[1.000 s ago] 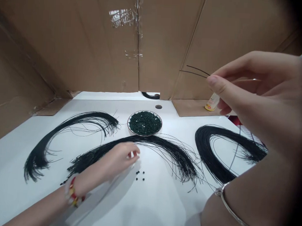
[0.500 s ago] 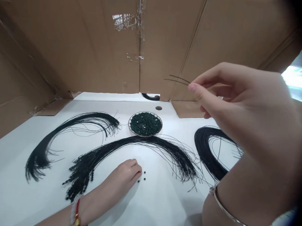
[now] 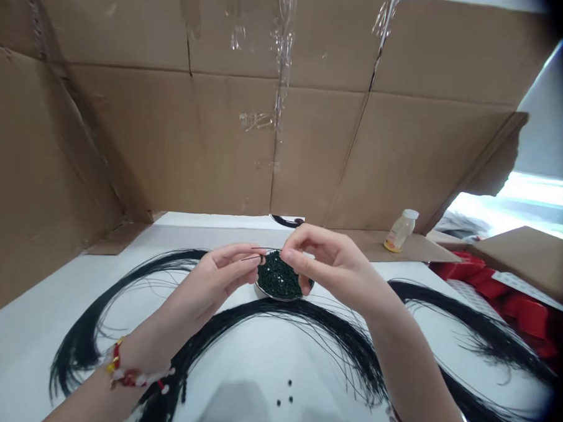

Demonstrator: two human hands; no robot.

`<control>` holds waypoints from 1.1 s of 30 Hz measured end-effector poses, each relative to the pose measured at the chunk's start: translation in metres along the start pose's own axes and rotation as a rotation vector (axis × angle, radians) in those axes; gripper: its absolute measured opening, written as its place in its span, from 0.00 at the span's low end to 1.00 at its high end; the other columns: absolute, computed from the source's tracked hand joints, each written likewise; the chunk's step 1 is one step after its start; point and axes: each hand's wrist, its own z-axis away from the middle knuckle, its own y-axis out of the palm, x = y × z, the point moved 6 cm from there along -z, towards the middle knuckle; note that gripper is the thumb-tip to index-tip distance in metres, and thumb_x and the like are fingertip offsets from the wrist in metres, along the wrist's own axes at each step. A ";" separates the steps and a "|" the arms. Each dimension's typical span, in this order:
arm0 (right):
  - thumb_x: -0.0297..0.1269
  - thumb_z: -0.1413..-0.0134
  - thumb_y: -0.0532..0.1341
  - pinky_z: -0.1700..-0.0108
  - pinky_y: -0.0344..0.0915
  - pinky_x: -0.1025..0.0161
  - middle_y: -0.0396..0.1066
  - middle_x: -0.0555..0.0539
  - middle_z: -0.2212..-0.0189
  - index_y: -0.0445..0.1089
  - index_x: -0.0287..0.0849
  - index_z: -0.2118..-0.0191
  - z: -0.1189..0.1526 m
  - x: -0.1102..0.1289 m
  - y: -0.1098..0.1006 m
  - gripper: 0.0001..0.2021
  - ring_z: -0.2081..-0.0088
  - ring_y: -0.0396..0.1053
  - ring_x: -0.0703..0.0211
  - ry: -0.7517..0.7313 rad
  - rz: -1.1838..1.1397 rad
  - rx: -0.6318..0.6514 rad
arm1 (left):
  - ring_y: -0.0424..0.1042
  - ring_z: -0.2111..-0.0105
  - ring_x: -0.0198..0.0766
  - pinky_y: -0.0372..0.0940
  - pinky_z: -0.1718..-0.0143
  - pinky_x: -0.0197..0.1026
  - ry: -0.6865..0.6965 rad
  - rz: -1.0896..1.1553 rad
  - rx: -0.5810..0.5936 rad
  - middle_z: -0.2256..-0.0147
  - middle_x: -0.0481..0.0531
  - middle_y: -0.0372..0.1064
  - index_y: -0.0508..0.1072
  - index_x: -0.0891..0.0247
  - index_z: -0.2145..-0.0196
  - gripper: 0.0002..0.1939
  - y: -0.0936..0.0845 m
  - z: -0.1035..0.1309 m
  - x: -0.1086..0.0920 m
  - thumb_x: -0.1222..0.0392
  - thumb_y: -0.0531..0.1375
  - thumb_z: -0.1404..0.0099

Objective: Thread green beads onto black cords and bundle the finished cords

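A wall of brown cardboard (image 3: 276, 130), joined with clear tape, stands behind and to the left of the white counter (image 3: 251, 371). On the counter lie three big bundles of thin black cords. The left bundle (image 3: 99, 315) curves from the far middle down to the near left side. The middle bundle (image 3: 277, 316) makes a wide arch across the counter below the hands. The right bundle (image 3: 472, 331) bends toward the right edge. To the right of the counter, some red containers (image 3: 502, 295) are seen under a cardboard flap (image 3: 536, 253).

Both hands are raised together above the middle of the counter. The left hand (image 3: 215, 283) is closed, with thumb and forefinger pinched together; a thin black cord (image 3: 256, 255) comes to these fingertips, but what they hold is too small to see. The right hand (image 3: 328, 263) is also closed in a pinch and holds this same cord, which crosses the small gap between the two hands.

Just behind and below the fingertips stands a small round dish (image 3: 280, 290) full of dark green beads (image 3: 278, 276). A small bottle (image 3: 400, 230) with a white cap stands on a cardboard flap at the far right. Three loose beads (image 3: 285, 395) lie on the counter near the person, well apart from the dish.
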 end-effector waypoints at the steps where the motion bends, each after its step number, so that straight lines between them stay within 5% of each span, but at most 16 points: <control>1: 0.41 0.39 0.68 0.71 0.73 0.68 0.67 0.51 0.69 0.73 0.44 0.66 0.000 0.001 0.005 0.09 0.70 0.67 0.64 -0.019 -0.044 -0.017 | 0.70 0.70 0.30 0.69 0.63 0.31 0.013 0.079 0.008 0.70 0.47 0.74 0.84 0.59 0.66 0.08 0.001 0.000 -0.007 0.56 0.74 0.43; 6: 0.39 0.35 0.65 0.60 0.80 0.64 0.75 0.47 0.60 0.70 0.43 0.67 0.004 0.004 0.020 0.09 0.56 0.75 0.59 -0.104 -0.181 -0.167 | 0.69 0.72 0.29 0.70 0.65 0.28 0.027 0.245 0.014 0.74 0.46 0.70 0.84 0.60 0.65 0.08 -0.002 0.007 -0.013 0.57 0.74 0.42; 14: 0.32 0.32 0.62 0.52 0.79 0.62 0.80 0.47 0.55 0.66 0.45 0.68 0.007 -0.005 0.040 0.10 0.51 0.77 0.59 -0.121 -0.216 -0.217 | 0.71 0.70 0.29 0.71 0.62 0.30 -0.011 0.409 0.010 0.72 0.44 0.73 0.84 0.57 0.66 0.06 -0.007 0.015 -0.003 0.60 0.75 0.42; 33: 0.30 0.35 0.63 0.53 0.79 0.65 0.80 0.46 0.54 0.66 0.44 0.70 0.013 -0.004 0.046 0.10 0.56 0.79 0.60 -0.122 -0.164 -0.271 | 0.72 0.69 0.27 0.69 0.63 0.26 0.184 0.240 -0.031 0.70 0.44 0.77 0.85 0.55 0.68 0.02 -0.013 0.014 -0.010 0.60 0.73 0.41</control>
